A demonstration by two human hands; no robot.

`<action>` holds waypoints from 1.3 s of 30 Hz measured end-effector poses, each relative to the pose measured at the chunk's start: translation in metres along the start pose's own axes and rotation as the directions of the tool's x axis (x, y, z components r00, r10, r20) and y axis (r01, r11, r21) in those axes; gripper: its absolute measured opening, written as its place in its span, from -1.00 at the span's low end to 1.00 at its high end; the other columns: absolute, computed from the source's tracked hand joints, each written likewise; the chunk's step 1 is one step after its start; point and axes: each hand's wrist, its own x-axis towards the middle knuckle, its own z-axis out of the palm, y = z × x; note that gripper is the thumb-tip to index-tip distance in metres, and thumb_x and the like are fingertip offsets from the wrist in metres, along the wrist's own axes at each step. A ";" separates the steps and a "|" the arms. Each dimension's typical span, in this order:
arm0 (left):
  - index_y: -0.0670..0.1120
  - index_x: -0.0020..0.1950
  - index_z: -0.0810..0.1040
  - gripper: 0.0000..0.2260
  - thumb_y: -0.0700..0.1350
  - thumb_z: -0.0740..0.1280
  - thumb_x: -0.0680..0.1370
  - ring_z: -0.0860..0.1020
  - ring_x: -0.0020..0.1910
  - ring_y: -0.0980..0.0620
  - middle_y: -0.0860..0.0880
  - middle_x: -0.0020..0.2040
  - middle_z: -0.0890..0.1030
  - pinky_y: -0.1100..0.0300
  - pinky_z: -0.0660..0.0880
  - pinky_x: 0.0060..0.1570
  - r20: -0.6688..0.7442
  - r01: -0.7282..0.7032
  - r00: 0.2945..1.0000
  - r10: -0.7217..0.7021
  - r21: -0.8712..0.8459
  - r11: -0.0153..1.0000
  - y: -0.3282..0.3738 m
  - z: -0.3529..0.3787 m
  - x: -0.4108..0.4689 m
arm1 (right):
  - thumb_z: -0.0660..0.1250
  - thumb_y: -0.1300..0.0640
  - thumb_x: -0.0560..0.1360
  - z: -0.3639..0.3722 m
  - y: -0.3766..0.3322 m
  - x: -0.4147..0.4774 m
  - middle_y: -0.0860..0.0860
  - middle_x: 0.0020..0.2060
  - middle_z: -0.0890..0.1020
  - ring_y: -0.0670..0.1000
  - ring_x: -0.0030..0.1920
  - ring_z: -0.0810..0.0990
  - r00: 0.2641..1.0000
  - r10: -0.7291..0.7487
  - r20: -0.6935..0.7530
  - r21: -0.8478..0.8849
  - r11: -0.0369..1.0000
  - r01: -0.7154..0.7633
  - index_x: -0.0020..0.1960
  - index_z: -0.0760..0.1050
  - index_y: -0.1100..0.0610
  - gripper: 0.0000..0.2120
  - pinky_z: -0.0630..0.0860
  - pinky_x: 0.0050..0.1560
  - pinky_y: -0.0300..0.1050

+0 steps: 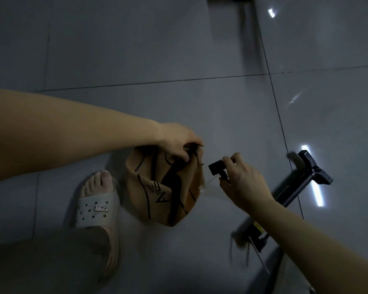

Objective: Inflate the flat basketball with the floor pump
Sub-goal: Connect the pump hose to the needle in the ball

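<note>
Pinching crumpled basketball (164,187) top: left grip (177,139); right grip (242,181) clamped on, seemingly, pump nozzle (216,166).

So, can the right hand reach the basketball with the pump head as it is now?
Probably yes. The right hand holds the black pump head just beside the basketball, with nothing between them. The left hand grips the ball's upper fold, leaving the facing side free.
</note>
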 end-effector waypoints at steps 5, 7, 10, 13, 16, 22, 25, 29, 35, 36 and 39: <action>0.08 0.35 0.48 -0.58 0.18 0.39 0.54 0.48 0.21 -0.02 0.04 0.27 0.54 0.01 0.43 0.22 0.014 -0.054 0.998 0.054 -0.014 0.998 -0.009 -0.007 0.002 | 0.36 0.00 0.53 0.007 0.000 0.002 0.06 0.11 0.40 0.06 -0.23 0.57 0.998 0.059 0.015 0.034 0.998 -0.059 0.26 0.34 0.12 -0.60 0.61 -0.31 0.00; 0.04 0.23 0.56 -0.63 0.22 0.39 0.53 0.49 0.07 0.02 0.06 0.11 0.58 0.06 0.44 0.12 0.015 -0.063 0.998 0.063 -0.018 0.998 -0.014 -0.004 0.002 | 0.36 -0.02 0.53 0.007 -0.001 0.005 0.06 0.10 0.40 0.06 -0.26 0.56 0.998 0.055 0.011 0.034 0.998 -0.055 0.25 0.33 0.12 -0.60 0.59 -0.34 -0.01; 0.01 0.02 0.60 -0.65 0.28 0.36 0.52 0.54 -0.04 -0.01 0.08 -0.10 0.58 0.06 0.48 -0.03 -0.008 -0.040 0.999 0.040 -0.066 0.997 -0.023 0.008 0.003 | 0.34 -0.05 0.55 0.008 -0.003 0.012 0.07 0.07 0.41 0.08 -0.31 0.53 0.999 0.042 0.007 -0.005 0.999 -0.042 0.24 0.34 0.14 -0.60 0.48 -0.43 -0.05; -0.01 0.18 0.55 -0.59 0.28 0.35 0.53 0.54 0.06 0.02 0.12 0.03 0.57 0.11 0.46 0.02 0.013 0.003 1.000 0.000 -0.186 0.983 -0.026 0.018 0.002 | 0.29 -0.09 0.57 0.014 -0.006 0.020 0.07 0.09 0.43 0.07 -0.30 0.52 0.999 0.004 0.043 -0.095 0.995 0.000 0.29 0.32 0.16 -0.57 0.36 -0.45 -0.10; 0.01 0.27 0.56 -0.60 0.22 0.37 0.56 0.52 0.11 0.09 0.14 0.13 0.57 0.15 0.45 0.09 0.019 -0.003 1.000 0.009 -0.296 0.955 -0.027 0.025 0.004 | 0.28 -0.10 0.57 0.018 -0.006 0.023 0.07 0.08 0.44 0.06 -0.29 0.53 0.999 0.003 0.047 -0.125 0.992 0.003 0.30 0.32 0.17 -0.55 0.33 -0.45 -0.11; 0.03 -0.15 0.62 -0.71 0.23 0.36 0.56 0.57 -0.22 -0.04 0.01 -0.23 0.61 -0.04 0.53 -0.19 0.102 0.059 0.995 -0.022 -0.377 0.924 -0.024 0.020 0.010 | 0.27 -0.10 0.56 0.014 -0.007 0.030 0.09 0.08 0.44 0.09 -0.27 0.56 0.999 -0.033 0.032 -0.149 0.988 0.038 0.27 0.33 0.17 -0.57 0.44 -0.43 -0.06; -0.01 -0.14 0.64 -0.64 0.27 0.35 0.54 0.62 -0.16 -0.21 -0.13 -0.18 0.65 -0.12 0.59 -0.22 0.149 0.072 0.989 -0.019 -0.358 0.931 -0.019 0.014 0.010 | 0.26 -0.11 0.57 0.011 -0.003 0.035 0.09 0.11 0.44 0.07 -0.26 0.55 0.996 -0.069 0.052 -0.153 0.985 0.076 0.31 0.32 0.17 -0.55 0.48 -0.39 -0.07; -0.02 -0.21 0.61 -0.60 0.30 0.35 0.52 0.59 -0.19 -0.26 -0.08 -0.29 0.58 -0.16 0.56 -0.22 0.164 0.062 0.986 -0.007 -0.336 0.940 -0.018 0.013 0.012 | 0.24 -0.12 0.58 0.012 0.000 0.040 0.09 0.11 0.45 0.11 -0.21 0.57 0.990 -0.129 0.064 -0.119 0.984 0.135 0.30 0.33 0.16 -0.56 0.42 -0.38 -0.06; -0.06 -0.21 0.60 -0.62 0.24 0.38 0.54 0.49 -0.36 0.03 0.04 -0.37 0.54 0.07 0.44 -0.29 0.117 0.028 0.993 0.010 -0.320 0.947 -0.015 0.013 0.012 | 0.29 -0.07 0.57 0.010 0.006 0.045 0.05 0.22 0.41 0.09 -0.05 0.59 0.972 -0.203 0.122 0.011 0.979 0.203 0.34 0.31 0.09 -0.58 0.57 -0.14 0.01; -0.06 -0.19 0.61 -0.63 0.24 0.38 0.54 0.51 -0.35 0.05 0.03 -0.35 0.56 0.10 0.44 -0.28 0.110 0.021 0.994 0.013 -0.311 0.950 -0.014 0.012 0.011 | 0.30 -0.05 0.57 0.008 0.008 0.046 0.05 0.25 0.39 0.09 -0.01 0.58 0.967 -0.218 0.132 0.044 0.976 0.214 0.35 0.31 0.07 -0.58 0.57 -0.10 0.01; -0.02 -0.19 0.61 -0.64 0.26 0.36 0.54 0.52 -0.34 0.10 0.06 -0.33 0.59 0.17 0.41 -0.30 0.076 -0.006 0.997 0.027 -0.261 0.965 -0.009 0.010 0.007 | 0.30 -0.01 0.57 0.005 0.009 0.049 0.06 0.30 0.35 0.11 0.03 0.57 0.961 -0.228 0.158 0.095 0.972 0.215 0.35 0.30 0.08 -0.58 0.58 -0.01 0.04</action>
